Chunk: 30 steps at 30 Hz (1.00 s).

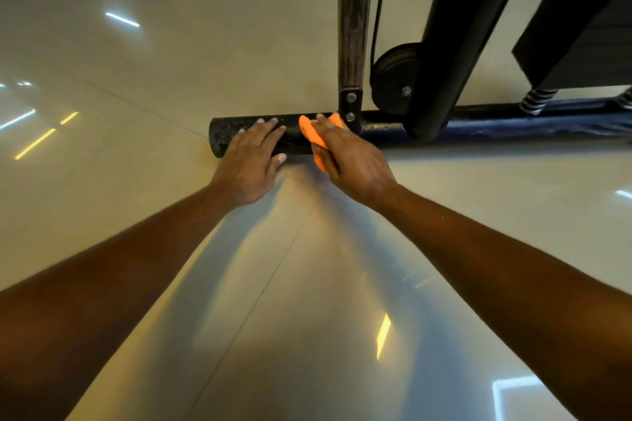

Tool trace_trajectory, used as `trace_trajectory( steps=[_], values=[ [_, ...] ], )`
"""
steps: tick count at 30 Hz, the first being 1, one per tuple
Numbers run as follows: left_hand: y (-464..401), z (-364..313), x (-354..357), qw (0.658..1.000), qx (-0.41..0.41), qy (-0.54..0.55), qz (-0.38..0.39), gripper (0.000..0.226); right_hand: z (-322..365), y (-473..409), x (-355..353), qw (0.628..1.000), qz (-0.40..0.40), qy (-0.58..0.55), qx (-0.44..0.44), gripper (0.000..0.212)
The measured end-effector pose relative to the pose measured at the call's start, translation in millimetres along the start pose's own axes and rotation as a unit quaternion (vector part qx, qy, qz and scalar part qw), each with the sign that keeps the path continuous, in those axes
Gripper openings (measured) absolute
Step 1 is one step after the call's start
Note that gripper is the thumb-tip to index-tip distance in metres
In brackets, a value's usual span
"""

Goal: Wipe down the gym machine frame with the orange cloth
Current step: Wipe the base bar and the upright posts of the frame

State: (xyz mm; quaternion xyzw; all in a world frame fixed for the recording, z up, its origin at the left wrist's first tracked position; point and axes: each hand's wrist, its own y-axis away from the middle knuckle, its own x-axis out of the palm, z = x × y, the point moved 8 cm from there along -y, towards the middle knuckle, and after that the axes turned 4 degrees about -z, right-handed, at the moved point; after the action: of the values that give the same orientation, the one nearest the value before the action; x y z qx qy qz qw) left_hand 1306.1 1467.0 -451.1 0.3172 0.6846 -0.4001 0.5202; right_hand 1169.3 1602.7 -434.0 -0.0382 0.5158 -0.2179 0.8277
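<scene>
The wiping is under way at the left end of the machine's base. The orange cloth (313,138) lies draped over the black floor tube (294,133) just left of the bolted bracket (350,108) where the brown upright post (354,27) meets the base. The right hand (352,162) presses the cloth onto the tube, fingers laid fairly straight over it and reaching toward the far side, with the thumb on the cloth's near fold; whether it pinches the cloth cannot be told for sure. The left hand (251,164) rests flat on the tube's end stub, fingers spread and straight, holding nothing, and seems to steady the person.

How much has been cleaned is hard to judge: the stub looks dull and speckled on both sides of the cloth, so no clear wiped patch shows. I would guess the job is at an early or middle stage. To the right, the long run of the base rail (513,123), the slanted black strut (455,27), the pulley wheel (393,79) with its cable and the springs (535,99) show no cloth near them. The brown post above the bracket also looks streaked and likely wants a pass.
</scene>
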Motion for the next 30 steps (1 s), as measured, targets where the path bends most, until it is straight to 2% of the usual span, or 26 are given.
trace_trajectory(
  steps=[5,9,13,16,18,20,22,26,28,30],
  values=[
    [-3,35,15,0.997,-0.034,-0.048,-0.052,0.058,-8,-23,40,0.997,0.01,0.062,-0.039,0.061],
    [7,60,28,0.99,-0.095,-0.05,-0.087,0.058,-5,-34,61,0.987,-0.073,0.122,-0.068,0.059],
    [11,69,34,0.981,-0.146,0.012,-0.126,0.06,23,-69,82,0.984,-0.086,0.147,-0.044,0.055],
    [13,75,31,0.966,-0.18,0.079,-0.17,0.08,42,-88,85,0.985,-0.072,0.15,-0.056,0.052],
    [18,85,27,0.944,-0.224,0.157,-0.184,0.097,38,-83,81,0.982,-0.073,0.163,-0.058,0.054],
    [25,96,27,0.917,-0.271,0.237,-0.171,0.102,30,-70,78,0.977,-0.071,0.19,-0.072,0.059],
    [29,109,25,0.896,-0.307,0.28,-0.154,0.089,25,-64,80,0.976,-0.045,0.19,-0.097,0.061],
    [26,133,17,0.845,-0.368,0.361,-0.142,0.039,48,-83,95,0.975,-0.04,0.196,-0.097,0.057],
    [24,142,19,0.787,-0.404,0.448,-0.134,0.031,73,-96,107,0.974,-0.028,0.203,-0.1,0.056],
    [25,139,22,0.725,-0.426,0.531,-0.108,0.034,87,-105,110,0.974,-0.009,0.199,-0.108,0.058]
  ],
)
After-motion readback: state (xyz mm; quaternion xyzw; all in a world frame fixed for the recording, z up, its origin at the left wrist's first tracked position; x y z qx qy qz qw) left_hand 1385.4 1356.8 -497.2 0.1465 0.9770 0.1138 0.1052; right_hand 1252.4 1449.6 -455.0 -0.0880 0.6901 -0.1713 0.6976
